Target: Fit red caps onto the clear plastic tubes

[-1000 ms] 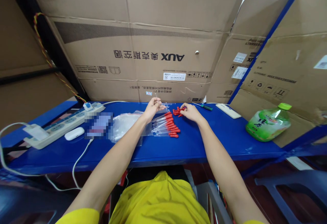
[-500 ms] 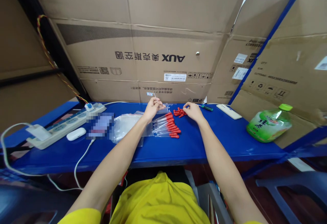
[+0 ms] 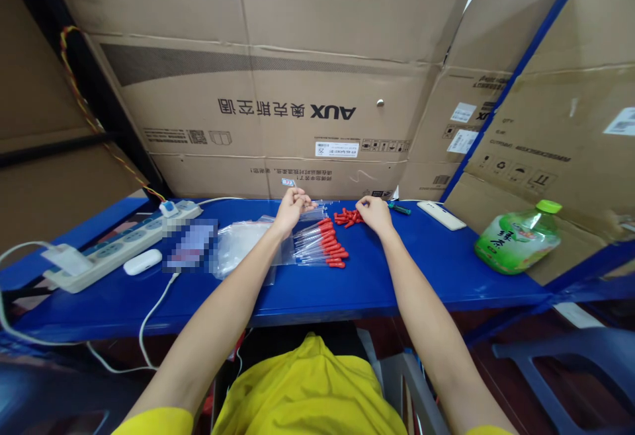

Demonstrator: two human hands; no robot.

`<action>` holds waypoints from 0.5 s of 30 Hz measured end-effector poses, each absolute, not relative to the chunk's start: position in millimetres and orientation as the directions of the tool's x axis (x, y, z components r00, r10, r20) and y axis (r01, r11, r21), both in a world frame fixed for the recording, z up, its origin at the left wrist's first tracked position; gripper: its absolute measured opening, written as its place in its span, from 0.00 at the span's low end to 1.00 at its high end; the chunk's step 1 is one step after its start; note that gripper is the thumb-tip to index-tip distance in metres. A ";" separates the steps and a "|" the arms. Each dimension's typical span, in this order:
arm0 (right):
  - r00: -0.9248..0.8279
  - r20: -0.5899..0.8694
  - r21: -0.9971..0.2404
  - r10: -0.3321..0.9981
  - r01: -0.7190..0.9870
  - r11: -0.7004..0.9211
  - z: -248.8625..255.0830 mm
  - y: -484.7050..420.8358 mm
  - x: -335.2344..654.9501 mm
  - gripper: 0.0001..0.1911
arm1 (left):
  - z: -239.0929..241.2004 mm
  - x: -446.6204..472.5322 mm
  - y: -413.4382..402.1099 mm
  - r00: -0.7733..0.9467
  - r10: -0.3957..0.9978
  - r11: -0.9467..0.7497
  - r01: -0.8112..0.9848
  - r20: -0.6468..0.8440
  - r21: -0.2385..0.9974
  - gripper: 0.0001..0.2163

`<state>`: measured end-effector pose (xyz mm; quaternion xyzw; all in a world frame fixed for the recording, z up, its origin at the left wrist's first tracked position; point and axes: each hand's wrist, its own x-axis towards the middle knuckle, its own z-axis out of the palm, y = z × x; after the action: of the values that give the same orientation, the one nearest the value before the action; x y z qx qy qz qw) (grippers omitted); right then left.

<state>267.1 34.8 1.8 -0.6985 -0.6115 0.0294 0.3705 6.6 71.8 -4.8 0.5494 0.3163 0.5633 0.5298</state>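
Evidently the work stands partway along: a slim clear tube (image 3: 294,184) is up in the left hand (image 3: 292,212), its tip poking above the bent fingers, which are pinched together around it, and no red end shows on it. Right beside those fingers lie loose clear tubes (image 3: 320,212), bare as far as can be seen, though the hand covers some of them. Nearer the person, a row of red-ended tubes (image 3: 326,243) lies fanned out on the counter (image 3: 370,283), all red tips toward the right; that much looks done, while the bare tubes and a small heap of red pieces (image 3: 346,217) remain. The right hand (image 3: 376,214) is at the right edge of this heap, fingers curled down and nearly together, well apart from the tube in the left; whether it grips a red piece, I cannot tell. Farther out, clear plastic bags (image 3: 243,242) lie partly under the left forearm, a green-handled screwdriver (image 3: 399,209) rests just past the right hand, and a green-labelled bottle (image 3: 518,240) sits at the far right.
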 end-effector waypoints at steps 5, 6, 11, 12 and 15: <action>0.245 0.455 -0.615 0.856 0.782 0.103 3.1 36.1 267.3 0.08 | -3.9 5.5 71.5 0.147 0.953 -0.224 -0.251 0.266 0.942 0.07; 0.241 0.467 -0.628 0.851 0.767 0.128 3.5 36.2 266.9 0.08 | -3.8 5.7 71.3 0.143 0.954 -0.223 -0.242 0.262 0.944 0.06; 0.211 0.499 -0.648 0.841 0.735 0.200 4.1 35.9 261.8 0.06 | -4.3 7.6 70.9 0.147 0.952 -0.237 -0.206 0.269 0.949 0.06; 0.208 0.498 -0.648 0.842 0.735 0.202 4.0 35.8 260.7 0.06 | -4.4 7.9 71.0 0.151 0.952 -0.235 -0.206 0.268 0.950 0.06; 0.214 0.497 -0.654 0.841 0.730 0.201 3.5 35.5 259.0 0.05 | -4.2 8.4 70.6 0.158 0.953 -0.222 -0.208 0.257 0.952 0.07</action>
<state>259.0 35.5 3.5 -0.6293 -0.6240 0.0605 0.4593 8.4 70.6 -4.2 0.5515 0.3377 0.5541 0.5242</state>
